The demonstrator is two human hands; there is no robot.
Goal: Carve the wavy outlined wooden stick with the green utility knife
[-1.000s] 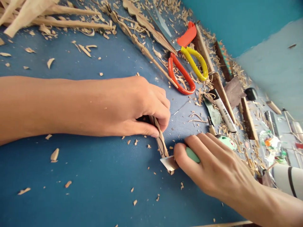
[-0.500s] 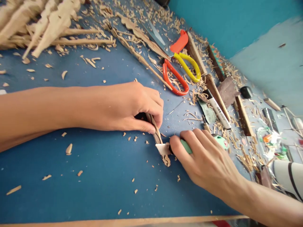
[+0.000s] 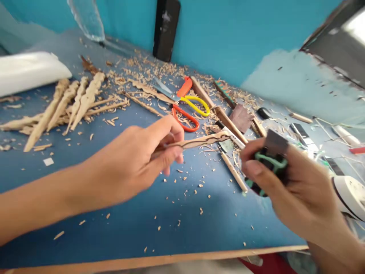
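Note:
My left hand (image 3: pixel 137 161) pinches a thin strip of wood (image 3: pixel 203 141) between thumb and fingers, lifted over the blue table. Dark wavy lines run along the strip, and its free end points right. On the right, my right hand (image 3: pixel 302 186) is closed around a green-and-black utility knife (image 3: pixel 269 163), slightly blurred. Its wide grey blade points up, apart from the wood. Beyond my left hand lie scissors (image 3: pixel 189 104) with red and yellow handles. A wooden-handled carving tool (image 3: pixel 234 173) rests on the table between my hands.
Carved wooden pieces (image 3: pixel 88 101) are heaped at the left, beside a white object (image 3: pixel 31 72). Wood shavings cover the back of the table (image 3: pixel 128 228). A marker (image 3: pixel 234 133) and wooden bars (image 3: pixel 228 120) lie near my right hand. A blue wall (image 3: pixel 228 38) stands behind.
The wood strip was down on the table with the knife blade against it; now it is raised and turned rightward. My right hand has drawn the knife away, up and right. The view has tilted up.

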